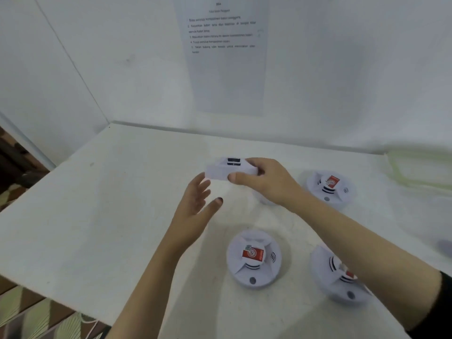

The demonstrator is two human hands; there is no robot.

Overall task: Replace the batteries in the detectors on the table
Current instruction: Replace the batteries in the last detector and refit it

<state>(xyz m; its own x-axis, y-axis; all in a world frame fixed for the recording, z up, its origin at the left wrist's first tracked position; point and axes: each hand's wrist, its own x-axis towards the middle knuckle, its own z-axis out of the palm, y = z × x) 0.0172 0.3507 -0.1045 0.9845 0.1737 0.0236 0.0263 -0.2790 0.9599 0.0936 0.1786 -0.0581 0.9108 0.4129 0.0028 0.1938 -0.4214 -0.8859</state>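
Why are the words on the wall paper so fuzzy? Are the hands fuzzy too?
Head view: the sheet on the wall is soft, its print too blurred to read; the right hand and the held detector are smeared, probably by motion; the left hand is slightly blurred; the front middle detector is sharper; light is even, shadows faint.

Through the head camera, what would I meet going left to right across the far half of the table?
Left hand → held detector → right hand → far-right detector resting on the table.
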